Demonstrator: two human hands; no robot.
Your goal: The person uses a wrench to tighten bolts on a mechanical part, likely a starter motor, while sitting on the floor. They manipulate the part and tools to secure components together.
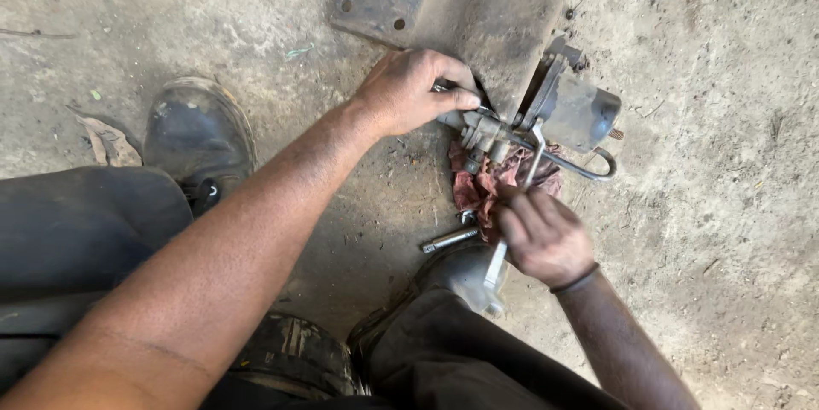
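One rusty metal plate (486,13) lies on the dirt floor (725,205), near its far edge. One grey metal part (546,116) sits by the plate on one red rag (486,184). The left hand (414,90) has its grip closed on the part's end. The right hand (542,235) has its grip closed on one wrench (520,188), which points away, up to the part. One small socket bar (450,240) lies near.

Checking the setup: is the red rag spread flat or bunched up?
Bunched up. The red rag lies crumpled in folds on the ground under the metal part, beside the right hand.
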